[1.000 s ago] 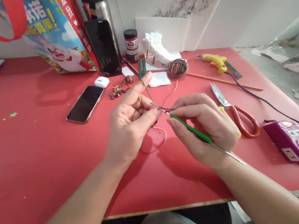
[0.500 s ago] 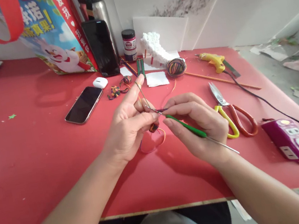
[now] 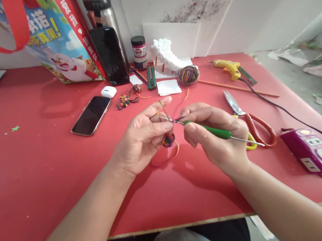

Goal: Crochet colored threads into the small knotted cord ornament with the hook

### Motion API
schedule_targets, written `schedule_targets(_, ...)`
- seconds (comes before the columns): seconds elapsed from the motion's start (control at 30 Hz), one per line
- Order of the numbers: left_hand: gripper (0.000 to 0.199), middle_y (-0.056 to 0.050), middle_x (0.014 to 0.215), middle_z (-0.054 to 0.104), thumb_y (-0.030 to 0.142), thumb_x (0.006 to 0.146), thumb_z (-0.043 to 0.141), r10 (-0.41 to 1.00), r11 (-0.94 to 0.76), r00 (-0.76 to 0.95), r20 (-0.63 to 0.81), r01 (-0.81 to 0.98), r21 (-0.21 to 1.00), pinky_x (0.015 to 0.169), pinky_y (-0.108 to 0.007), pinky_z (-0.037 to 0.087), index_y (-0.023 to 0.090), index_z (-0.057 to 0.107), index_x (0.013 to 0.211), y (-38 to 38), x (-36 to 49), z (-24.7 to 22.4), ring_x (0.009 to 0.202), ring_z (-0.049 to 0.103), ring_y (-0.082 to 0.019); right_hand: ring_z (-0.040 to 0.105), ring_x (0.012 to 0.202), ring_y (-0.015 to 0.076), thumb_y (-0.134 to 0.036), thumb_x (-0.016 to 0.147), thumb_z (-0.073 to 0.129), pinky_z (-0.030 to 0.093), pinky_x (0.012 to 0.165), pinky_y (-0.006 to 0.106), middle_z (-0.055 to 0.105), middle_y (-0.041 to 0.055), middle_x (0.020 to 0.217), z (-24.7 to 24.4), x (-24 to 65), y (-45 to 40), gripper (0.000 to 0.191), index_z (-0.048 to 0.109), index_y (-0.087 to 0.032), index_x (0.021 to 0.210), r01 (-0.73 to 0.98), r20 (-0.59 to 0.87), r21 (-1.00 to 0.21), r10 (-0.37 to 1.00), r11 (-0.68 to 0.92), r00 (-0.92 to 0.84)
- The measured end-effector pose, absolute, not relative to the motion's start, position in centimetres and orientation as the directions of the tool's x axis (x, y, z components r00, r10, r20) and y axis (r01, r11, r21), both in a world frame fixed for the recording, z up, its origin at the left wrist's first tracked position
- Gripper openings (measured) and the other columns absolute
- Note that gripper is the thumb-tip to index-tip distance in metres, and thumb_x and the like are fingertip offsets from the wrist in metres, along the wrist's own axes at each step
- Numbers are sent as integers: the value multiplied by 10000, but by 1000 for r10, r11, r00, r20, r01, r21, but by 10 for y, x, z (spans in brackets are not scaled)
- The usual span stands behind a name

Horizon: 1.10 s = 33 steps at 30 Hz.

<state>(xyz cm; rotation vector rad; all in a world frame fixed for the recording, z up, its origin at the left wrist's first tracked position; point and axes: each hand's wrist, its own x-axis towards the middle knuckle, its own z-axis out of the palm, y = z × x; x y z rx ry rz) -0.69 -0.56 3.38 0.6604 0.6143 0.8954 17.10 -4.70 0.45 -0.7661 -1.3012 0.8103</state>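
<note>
My left hand [image 3: 139,140] pinches a small dark multicolored crocheted piece [image 3: 168,139], which hangs below its fingertips. A strand of yarn [image 3: 164,109] runs over the raised left index finger. My right hand [image 3: 219,137] is closed round the green handle of a crochet hook [image 3: 217,131], whose metal tip meets the yarn beside the left thumb. A loose strand loops down onto the red table [image 3: 68,193] under the hands. The multicolored yarn ball [image 3: 188,74] lies farther back.
Scissors [image 3: 239,109] and a purple power strip [image 3: 317,150] lie to the right, with a yellow glue gun [image 3: 228,69] behind. A phone [image 3: 92,115] lies left of my hands; another phone [image 3: 110,57] stands against a steel bottle [image 3: 104,14]. A bag [image 3: 65,46] stands back left.
My left index finger has bent down toward the right. My right hand and the hook have shifted slightly right, the hook now lying flatter. More of the crocheted piece shows.
</note>
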Motion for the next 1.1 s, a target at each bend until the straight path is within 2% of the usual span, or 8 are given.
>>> schedule_targets(0.13, 390, -34, 815, 723, 134, 778, 756, 804, 566, 531, -268, -545, 619, 512, -171, 449, 81, 779, 1164, -1, -8, 34, 489, 401, -34, 590, 580, 83, -218, 930, 871, 498, 504, 248, 800, 63, 995, 6, 175, -47, 41, 881, -239, 965, -246, 430, -875, 903, 417, -2)
schedule_targets(0.3, 232, -44, 766, 657, 169, 942, 598, 778, 624, 528, -341, -584, 519, 449, -172, 361, 113, 814, 1003, 5, -8, 33, 469, 329, -43, 567, 537, 67, -222, 881, 912, 436, 432, 212, 784, 64, 937, 11, 176, -46, 44, 891, -212, 919, -463, 317, -862, 932, 205, -178)
schedule_targets(0.47, 265, -28, 766, 558, 167, 883, 749, 804, 564, 565, -187, -625, 540, 460, -186, 365, 131, 704, 624, 3, -14, 38, 523, 405, -48, 396, 425, 1, -240, 880, 896, 389, 392, 186, 731, 20, 850, 21, 184, -42, 54, 877, -189, 878, -639, 257, -770, 914, -4, -315)
schedule_targets(0.57, 67, 1, 769, 527, 132, 784, 849, 819, 502, 567, -93, -628, 595, 446, -163, 335, 146, 791, 754, -1, -16, 43, 532, 394, -37, 341, 421, -14, -247, 899, 873, 342, 378, 168, 709, 15, 844, 23, 187, -40, 75, 871, -175, 878, -654, 262, -755, 890, -52, -373)
schedule_targets(0.77, 123, 23, 756, 544, 158, 732, 931, 818, 504, 563, -116, -605, 616, 496, -161, 401, 163, 808, 736, 1, -14, 38, 513, 329, -17, 267, 432, -18, -264, 945, 830, 291, 373, 158, 672, -7, 849, 18, 189, -39, 95, 856, -176, 922, -676, 294, -732, 855, -85, -426)
schedule_targets(0.93, 222, -32, 872, 690, 343, 833, 889, 836, 362, 549, 15, -571, 737, 427, -201, 299, 173, 816, 711, 1, -16, 33, 463, 248, -4, 147, 421, -12, -342, 961, 823, 220, 344, 166, 637, -46, 841, 16, 197, -33, 141, 840, -211, 913, -701, 303, -711, 879, -49, -369)
schedule_targets(1.0, 222, -49, 921, 717, 408, 820, 906, 838, 320, 545, 24, -526, 788, 435, -208, 292, 192, 875, 862, 0, -17, 34, 477, 280, -7, 122, 417, -3, -351, 962, 815, 195, 331, 183, 638, -48, 836, 16, 199, -32, 139, 840, -227, 904, -692, 307, -721, 886, -23, -349)
schedule_targets(1.1, 388, -69, 1000, 753, 485, 824, 902, 844, 301, 536, -17, -448, 842, 434, -214, 240, 243, 888, 1128, -1, -15, 35, 504, 306, -22, 113, 414, 4, -340, 950, 820, 191, 326, 198, 646, -48, 834, 18, 199, -32, 106, 840, -248, 901, -673, 295, -739, 882, -34, -368)
